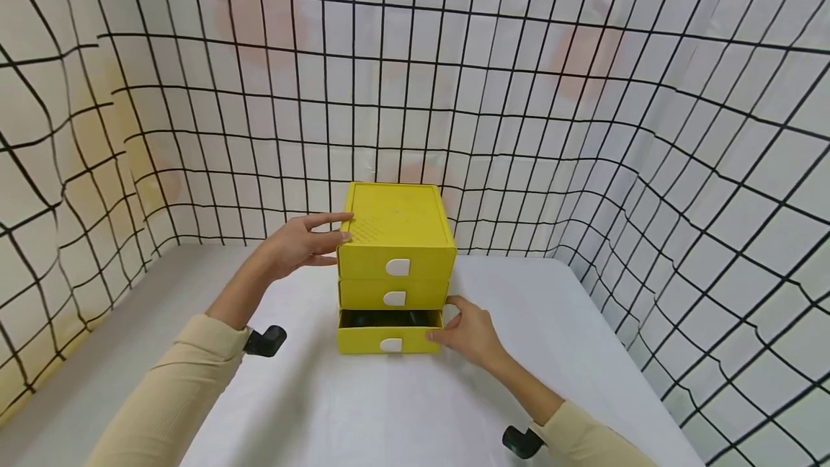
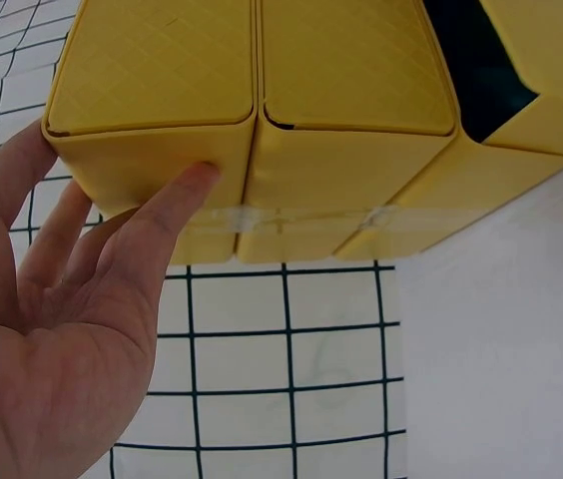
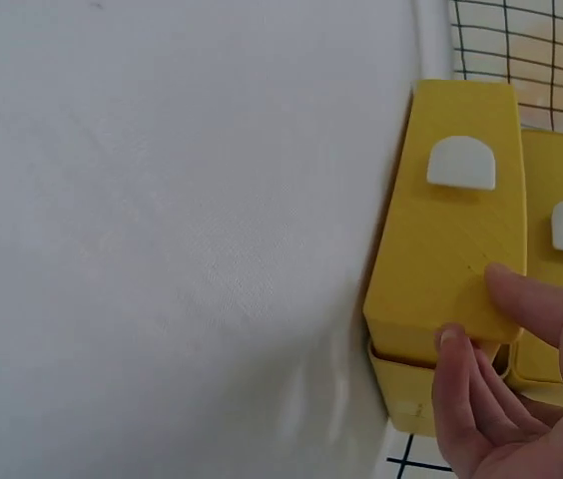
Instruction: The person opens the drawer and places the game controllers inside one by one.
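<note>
A yellow chest of three stacked drawers (image 1: 398, 215) stands on the table, each drawer front bearing a white tab handle. Its bottom drawer (image 1: 363, 341) is pulled partly out, with a dark inside whose contents I cannot tell; the upper two drawers are closed. My left hand (image 1: 301, 245) rests on the chest's upper left edge, fingers spread and fairly straight, one of them touching the side wall in the left wrist view. At the bottom drawer's right front corner, my right hand (image 1: 472, 331) pinches the drawer, thumb on the front face and fingers along the side.
The chest stands on a white-covered table (image 1: 389, 409). Black grid netting (image 1: 415, 121) rises behind the table and along both sides, with pale cloth behind it. A dark wrist mount (image 1: 266, 341) sticks out near each sleeve cuff.
</note>
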A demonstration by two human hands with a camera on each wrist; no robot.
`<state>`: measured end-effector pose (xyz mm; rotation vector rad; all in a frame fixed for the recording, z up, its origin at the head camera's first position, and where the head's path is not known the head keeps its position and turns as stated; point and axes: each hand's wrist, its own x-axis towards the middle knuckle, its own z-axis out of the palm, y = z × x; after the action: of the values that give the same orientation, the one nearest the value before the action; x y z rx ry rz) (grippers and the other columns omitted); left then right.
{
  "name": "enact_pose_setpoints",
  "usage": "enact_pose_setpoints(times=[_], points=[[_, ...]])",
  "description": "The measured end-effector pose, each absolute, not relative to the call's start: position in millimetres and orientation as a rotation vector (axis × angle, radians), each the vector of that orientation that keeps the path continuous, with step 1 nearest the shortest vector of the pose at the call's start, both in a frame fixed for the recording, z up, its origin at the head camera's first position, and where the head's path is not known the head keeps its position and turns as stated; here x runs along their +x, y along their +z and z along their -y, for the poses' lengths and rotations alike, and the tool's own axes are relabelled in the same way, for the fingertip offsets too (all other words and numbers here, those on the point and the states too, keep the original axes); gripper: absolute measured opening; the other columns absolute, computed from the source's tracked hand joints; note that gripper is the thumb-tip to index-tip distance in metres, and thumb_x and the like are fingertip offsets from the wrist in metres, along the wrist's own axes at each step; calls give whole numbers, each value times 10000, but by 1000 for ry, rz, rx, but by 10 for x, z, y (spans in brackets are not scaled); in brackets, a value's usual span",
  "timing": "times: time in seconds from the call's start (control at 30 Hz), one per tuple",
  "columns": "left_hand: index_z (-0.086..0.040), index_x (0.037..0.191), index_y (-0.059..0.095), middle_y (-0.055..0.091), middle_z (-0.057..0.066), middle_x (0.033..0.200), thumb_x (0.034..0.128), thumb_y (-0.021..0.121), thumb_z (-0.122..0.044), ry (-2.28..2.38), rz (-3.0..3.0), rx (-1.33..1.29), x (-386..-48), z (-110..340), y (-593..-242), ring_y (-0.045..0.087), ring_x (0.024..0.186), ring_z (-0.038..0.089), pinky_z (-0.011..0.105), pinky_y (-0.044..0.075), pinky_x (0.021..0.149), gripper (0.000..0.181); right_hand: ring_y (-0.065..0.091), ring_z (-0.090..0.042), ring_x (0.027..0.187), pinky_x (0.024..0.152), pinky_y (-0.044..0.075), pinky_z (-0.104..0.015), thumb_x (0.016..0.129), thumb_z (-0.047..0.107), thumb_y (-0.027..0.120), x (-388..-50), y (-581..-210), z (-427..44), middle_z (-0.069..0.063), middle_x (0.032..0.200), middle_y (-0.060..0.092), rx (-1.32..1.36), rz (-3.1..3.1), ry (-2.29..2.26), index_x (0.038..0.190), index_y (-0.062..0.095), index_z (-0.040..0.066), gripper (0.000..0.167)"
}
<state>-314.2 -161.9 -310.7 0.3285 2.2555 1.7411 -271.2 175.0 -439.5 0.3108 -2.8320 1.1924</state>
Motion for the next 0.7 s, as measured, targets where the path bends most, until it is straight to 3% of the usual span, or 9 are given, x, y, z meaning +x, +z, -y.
enact_pose_setpoints(times=[0.47,0.7], points=[[-211,1544,455,468,120,1557,981,697,-276,1753,-2248,310,-3147,1606,-3096,471,1423,321,369,564,1007,617,584,-126,600,507,507,-259,762,254,895,-2857,-4474,-1713,-48,727,648,301,2697,1220,1231,615,-2,603],[-213,1544,455,470,118,1555,971,708,-295,1748,-2254,310,-3142,1611,-3107,485,1409,318,358,572,996,631,661,-186,793,668,580,-312,756,254,890,-2882,-4511,-1688,-84,883,731,264,2661,1234,1197,623,40,558]])
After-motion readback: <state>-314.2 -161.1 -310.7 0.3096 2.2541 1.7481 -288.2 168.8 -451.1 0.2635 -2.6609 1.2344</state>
